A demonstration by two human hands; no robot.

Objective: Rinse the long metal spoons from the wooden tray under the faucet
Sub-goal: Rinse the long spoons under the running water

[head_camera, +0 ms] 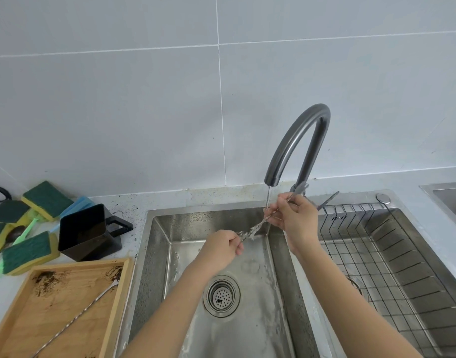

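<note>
The left hand [223, 248] is curled into a loose fist and pinches the lower end of a long twisted spoon [252, 229]. The right hand [295, 215] is higher and further back, and its fingers pinch the upper part of the same spoon. So the spoon runs between the two hands, slanted, with its middle part free above the sink [247, 319]. Just to the left of the right hand, a thin stream of water [268, 198] falls from the faucet [299, 140] and meets the spoon close to the right fingers.

A second spoon [77, 319] lies on the wooden tray [58, 306], well to the left of the left hand and lower than it. The tray stands on the table [133, 202] beside the sink and shows dark stains. Behind the tray, far left of both hands, are a black cup [84, 232] and several green and yellow sponges [27, 251]. To the right of the right hand, a wire rack [376, 254] sits in the other basin.
</note>
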